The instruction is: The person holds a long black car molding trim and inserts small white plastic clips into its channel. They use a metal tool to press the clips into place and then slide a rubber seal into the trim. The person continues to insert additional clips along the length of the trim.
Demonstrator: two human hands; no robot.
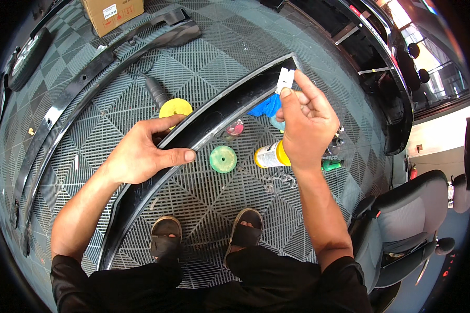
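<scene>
My left hand (150, 150) is closed around a long curved black trim piece (234, 99), thumb on the near edge and fingers over the far edge. The trim slants from low left up to a pointed end at upper right, its hollow side facing up. Between thumb and fingers, my right hand (310, 122) pinches a small flat whitish piece (285, 79) with a notch and a slot, beside the trim's far end. Whether it touches the trim I cannot tell. Below the trim lie a green round pad (223, 159) and a yellow bottle with a white label (270, 155).
A polisher (155, 93) with a yellow pad (175, 108) lies beyond the trim, near two long black strips (86, 78). A blue cloth (266, 106) lies beneath the trim. A cardboard box (112, 18) stands at far left, a car seat (402, 224) at right.
</scene>
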